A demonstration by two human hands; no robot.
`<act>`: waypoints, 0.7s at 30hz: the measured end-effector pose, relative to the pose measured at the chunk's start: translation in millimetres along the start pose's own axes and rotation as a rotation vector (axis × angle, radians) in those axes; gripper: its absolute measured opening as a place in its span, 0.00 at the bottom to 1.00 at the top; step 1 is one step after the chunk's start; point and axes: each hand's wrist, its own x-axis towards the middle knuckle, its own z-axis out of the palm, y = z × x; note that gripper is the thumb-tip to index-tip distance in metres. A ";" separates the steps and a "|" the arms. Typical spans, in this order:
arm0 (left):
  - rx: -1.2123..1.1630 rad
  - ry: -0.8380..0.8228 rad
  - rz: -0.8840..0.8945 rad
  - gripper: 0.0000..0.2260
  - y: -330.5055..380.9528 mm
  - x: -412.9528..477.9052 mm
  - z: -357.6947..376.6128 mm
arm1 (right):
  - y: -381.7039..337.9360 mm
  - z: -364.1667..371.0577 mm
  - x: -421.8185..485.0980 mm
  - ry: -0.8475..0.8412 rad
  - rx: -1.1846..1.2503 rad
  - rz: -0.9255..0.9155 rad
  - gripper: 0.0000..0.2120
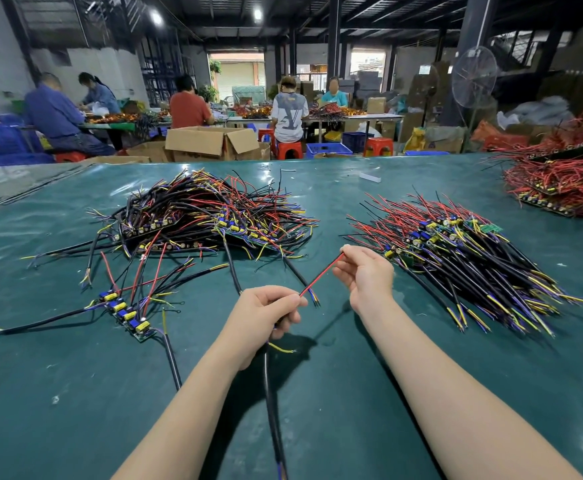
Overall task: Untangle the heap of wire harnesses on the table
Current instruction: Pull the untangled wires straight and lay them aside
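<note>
**Red lead stretched between both hands, heap ahead-left**

Left hand (266,320): thumb and forefinger pinch the lower end of a red wire (321,274). The other fingers curl round the same harness's black cable (272,410), which trails down toward me over the table (58,393).

Right hand (366,275): fingertips pinch the upper end of the red wire, wrist raised, palm turned inward.

Wire axis: diagonal and straight, low at the left hand, rising away to the right. Both forearms reach forward, hands close together above the table.

The tangled heap (207,220) lies ahead and to the left, well apart from both hands, with the left hand nearer. The aligned pile (467,258) lies to the right, cables fanned toward me, just beyond the right hand. One loose harness (123,310) lies flat at near left.

Judgement: this piece looks free of the heap, so laying it down means a rightward carry.
</note>
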 end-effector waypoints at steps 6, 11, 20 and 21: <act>0.059 0.106 -0.098 0.12 -2.8 5.3 2.8 | 1.7 -0.2 0.5 -0.027 -0.035 -0.058 0.12; 0.122 0.053 -0.107 0.11 -2.3 4.7 1.2 | 3.1 0.0 -3.2 -0.051 -0.068 -0.069 0.12; -0.069 -0.077 -0.132 0.06 -1.9 -1.2 -0.4 | 0.8 -8.4 -2.2 0.003 -0.095 -0.019 0.12; -0.084 -0.064 -0.140 0.06 -1.9 -1.3 -0.8 | 0.6 -8.8 -2.0 -0.001 -0.101 -0.024 0.12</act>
